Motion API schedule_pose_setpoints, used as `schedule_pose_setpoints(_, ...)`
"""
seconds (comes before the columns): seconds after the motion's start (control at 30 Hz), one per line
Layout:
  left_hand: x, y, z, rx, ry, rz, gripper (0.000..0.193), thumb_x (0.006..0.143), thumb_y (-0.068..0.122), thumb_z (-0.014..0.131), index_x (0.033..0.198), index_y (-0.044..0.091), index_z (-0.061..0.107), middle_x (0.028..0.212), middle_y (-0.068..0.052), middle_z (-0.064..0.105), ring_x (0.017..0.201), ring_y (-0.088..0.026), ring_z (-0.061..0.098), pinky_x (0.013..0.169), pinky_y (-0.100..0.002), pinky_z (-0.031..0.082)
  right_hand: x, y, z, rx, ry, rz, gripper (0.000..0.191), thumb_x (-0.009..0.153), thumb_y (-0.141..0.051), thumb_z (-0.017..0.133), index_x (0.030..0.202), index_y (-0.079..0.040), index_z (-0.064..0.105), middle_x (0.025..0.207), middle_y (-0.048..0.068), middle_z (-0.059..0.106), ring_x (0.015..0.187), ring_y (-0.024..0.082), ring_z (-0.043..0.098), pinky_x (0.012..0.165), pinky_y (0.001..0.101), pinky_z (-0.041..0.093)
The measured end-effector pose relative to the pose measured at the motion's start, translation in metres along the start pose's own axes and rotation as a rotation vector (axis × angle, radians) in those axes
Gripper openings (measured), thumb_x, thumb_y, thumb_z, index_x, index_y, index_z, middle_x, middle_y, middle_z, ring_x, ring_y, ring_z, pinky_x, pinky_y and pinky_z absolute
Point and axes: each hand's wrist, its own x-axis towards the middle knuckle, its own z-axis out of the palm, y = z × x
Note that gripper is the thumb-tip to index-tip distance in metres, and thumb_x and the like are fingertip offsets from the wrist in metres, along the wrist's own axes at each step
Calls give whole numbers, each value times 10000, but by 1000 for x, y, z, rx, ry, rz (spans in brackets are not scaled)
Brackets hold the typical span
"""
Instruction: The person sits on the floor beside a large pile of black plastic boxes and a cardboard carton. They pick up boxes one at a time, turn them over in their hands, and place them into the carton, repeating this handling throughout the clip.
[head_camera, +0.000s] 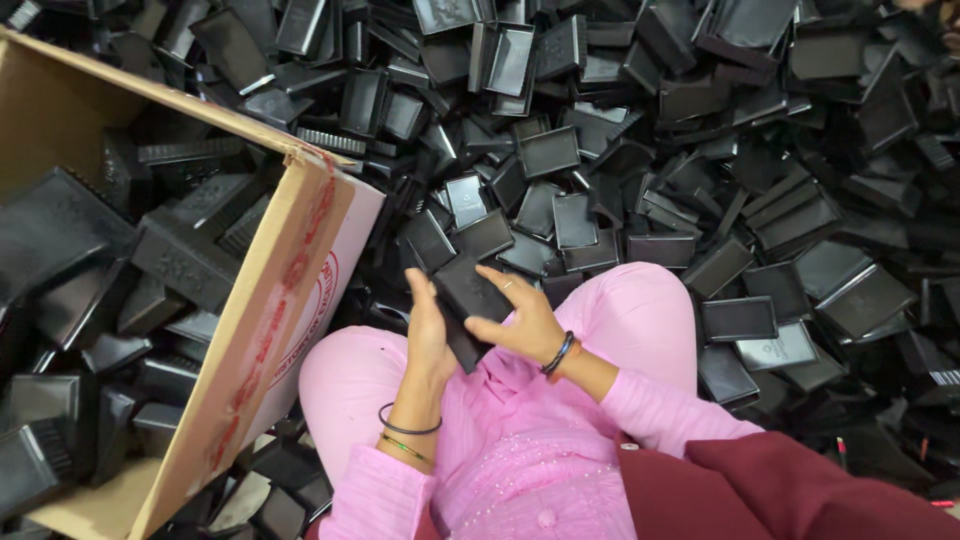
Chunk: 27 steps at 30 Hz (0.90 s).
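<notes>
On the left stands a big cardboard box (262, 300), tipped over a bit, with black plastic trays (70, 260) piled inside it. Next to the box a person in pink clothes sits on the floor. The left hand (428, 325) and the right hand (522, 322) are close together, and both are wrapped around one black tray (468, 300), held over the lap. Past the knees and off to the right lies a huge heap of black trays (760, 200), all jumbled up.
</notes>
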Motion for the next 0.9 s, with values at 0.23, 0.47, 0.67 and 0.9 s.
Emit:
schedule_pose_setpoints(0.23,0,4,3,113,131,87,824,972,671,339,1370,-12,572,1199,-92,710,1013,-175,665,911,-310,546,-16,13,20,748,-203,314,632,906,-15,729,1489,46,490,1370,100,607,1164,136,611,987,304,530)
schedule_pose_setpoints(0.47,10,2,-5,-368,260,-70,752,969,741,394,1004,26,627,869,-108,665,778,-225,641,766,-341,543,-35,-17,2,-105,-166,-287,770,833,-226,808,1442,112,481,1397,324,577,1257,375,602,1039,366,487)
schedule_pose_setpoints(0.67,-31,25,7,727,222,783,609,1016,632,496,857,64,646,818,-81,619,785,-213,565,723,-336,466,-25,-31,-12,57,-332,228,464,925,-256,758,1252,34,600,936,195,704,850,327,691,764,387,551)
schedule_pose_setpoints(0.9,-111,183,-24,1001,568,1782,542,1124,505,465,908,16,557,873,-130,538,798,-292,547,826,-447,450,63,72,-32,-643,106,101,542,815,-482,792,1074,-17,691,1044,172,672,943,339,658,769,463,512)
